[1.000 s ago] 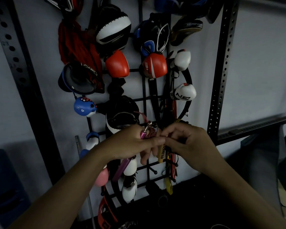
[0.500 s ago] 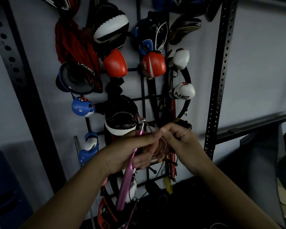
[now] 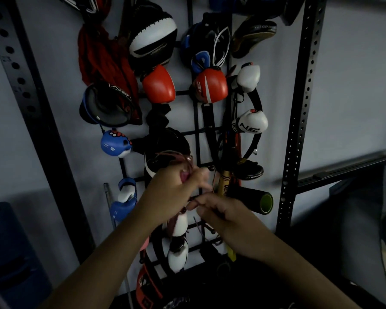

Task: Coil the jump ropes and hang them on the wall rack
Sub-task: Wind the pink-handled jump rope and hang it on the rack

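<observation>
Looking left to right: a black upright [image 3: 31,103] with holes runs down the left side, with something dark blue [image 3: 11,253] low beside it. Then comes the wall rack [image 3: 198,121], a black wire grid packed with gear: red cloth [image 3: 103,56] up top, a black-and-white pad [image 3: 153,36], two red gloves [image 3: 158,84] side by side, a small blue glove [image 3: 115,143] on the left edge, and white gloves [image 3: 249,74] on the right.

The left hand [image 3: 172,192] is up against the middle of the rack with fingers curled around the pink rope [image 3: 176,157]. You can see a pink handle in the fist and thin loops of cord sticking up above the knuckles, right by one of the pegs. It's blurry, so I can't tell if a loop is actually over the peg. Another pink piece hangs down below that hand.

The right hand [image 3: 230,219] sits just below and to the right, nearly touching the left one, fingers bent and pinching at something thin near the cord. It's too dark and smeared to say for sure what it grips.

Just behind the hands, a yellow handle [image 3: 223,186] hangs on the rack, and a black roller [image 3: 254,200] with a green end pokes out to the right. Further right is a second holed upright [image 3: 299,108] with a crossbar [image 3: 348,168].
</observation>
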